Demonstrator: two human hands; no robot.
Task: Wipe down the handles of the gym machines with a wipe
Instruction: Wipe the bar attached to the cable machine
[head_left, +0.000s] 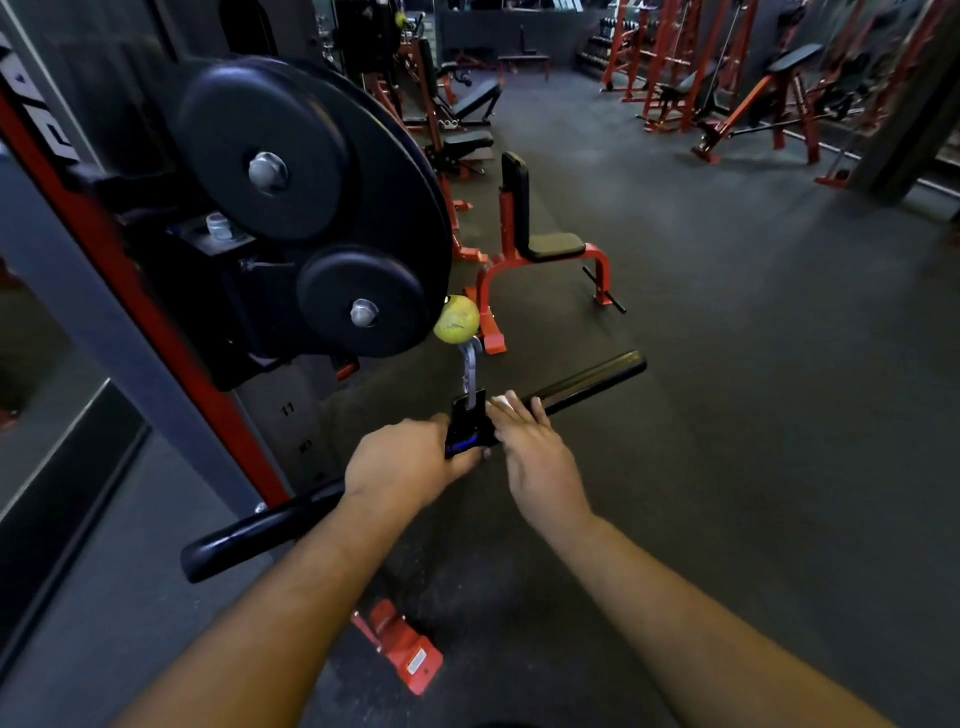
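Now hangs crosswise below the pulleys: bar, long axis running from lower left near the red post up to the right over the floor, clipped at its middle bracket to a carabiner under a yellow ball. Left hand clenched round the bar just left of the bracket. Right hand curled over the bar just right of it, fingers pressing a white wipe against the bar.

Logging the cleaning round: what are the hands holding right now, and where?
The left hand grips the black cable bar beside its centre bracket. The right hand presses a white wipe onto the bar, right of the bracket.
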